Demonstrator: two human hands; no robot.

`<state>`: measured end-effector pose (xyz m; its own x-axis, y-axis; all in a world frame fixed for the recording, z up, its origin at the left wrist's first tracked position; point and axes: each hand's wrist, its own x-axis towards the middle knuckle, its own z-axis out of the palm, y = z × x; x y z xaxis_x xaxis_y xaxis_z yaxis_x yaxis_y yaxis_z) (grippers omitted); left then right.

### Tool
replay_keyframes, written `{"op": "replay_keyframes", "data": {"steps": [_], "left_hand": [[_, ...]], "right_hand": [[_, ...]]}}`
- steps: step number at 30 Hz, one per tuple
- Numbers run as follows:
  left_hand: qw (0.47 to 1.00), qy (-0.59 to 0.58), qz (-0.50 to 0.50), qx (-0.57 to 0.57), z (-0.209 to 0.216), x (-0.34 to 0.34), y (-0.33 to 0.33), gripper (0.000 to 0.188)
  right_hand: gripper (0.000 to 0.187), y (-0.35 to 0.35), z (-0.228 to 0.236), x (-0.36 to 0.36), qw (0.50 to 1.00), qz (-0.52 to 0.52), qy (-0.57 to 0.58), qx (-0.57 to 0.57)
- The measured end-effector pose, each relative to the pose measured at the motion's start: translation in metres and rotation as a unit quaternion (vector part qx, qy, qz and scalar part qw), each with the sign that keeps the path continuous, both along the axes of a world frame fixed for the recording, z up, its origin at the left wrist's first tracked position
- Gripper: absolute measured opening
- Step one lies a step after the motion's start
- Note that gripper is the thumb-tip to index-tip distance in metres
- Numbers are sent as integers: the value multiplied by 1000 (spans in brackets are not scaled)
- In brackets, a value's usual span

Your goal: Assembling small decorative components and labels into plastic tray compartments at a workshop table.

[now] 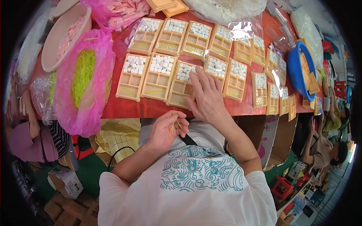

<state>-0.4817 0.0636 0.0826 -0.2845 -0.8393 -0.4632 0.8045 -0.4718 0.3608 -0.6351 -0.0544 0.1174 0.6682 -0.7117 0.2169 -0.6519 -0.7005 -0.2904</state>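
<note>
My left hand (168, 127) is held just in front of the table edge, its fingers curled around a few thin yellow sticks (172, 129). My right hand (209, 98) reaches over a tan compartment tray (177, 94) in the front row, fingers stretched and apart. Its fingers cover part of that tray and the one to the right; whether they touch the trays I cannot tell. White cubes (184, 71) fill the far compartment of the tray. Similar trays stand in two rows, and several hold yellow sticks in the near compartment, like the tray (154, 83) left of my right hand.
A pink bag (103, 81) of yellow-green sticks lies at the left, beside a pale basin (52, 49) with pink pieces. A blue tub (296, 71) with tan trays stands at the right. White cubes fill a clear bag (230, 9) at the back. Other people sit at both sides.
</note>
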Motion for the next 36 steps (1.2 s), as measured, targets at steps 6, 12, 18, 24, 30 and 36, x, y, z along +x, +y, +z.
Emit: {"op": "replay_keyframes", "data": {"steps": [6,12,18,24,30,36], "left_hand": [[1000,-5,-11,22,1,4,-4,27],[999,6,-13,41,-3,6,-11,29],[999,-5,-13,36,-2,4,-12,30],[999,-10,-19,43,-3,5,-11,31],[999,-12,-17,35,-5,3,-10,31],[998,-9,-15,55,-6,4,-10,31]], "right_hand": [[63,-33,-7,21,999,-34,8,-33],[47,-37,-3,22,1000,-18,9,-6],[40,-39,-2,18,994,-18,-58,91],[35,-56,-12,21,999,-26,-24,27],[30,-55,-10,22,997,-15,-38,66],[20,-55,-11,31,998,-53,9,-41]]}}
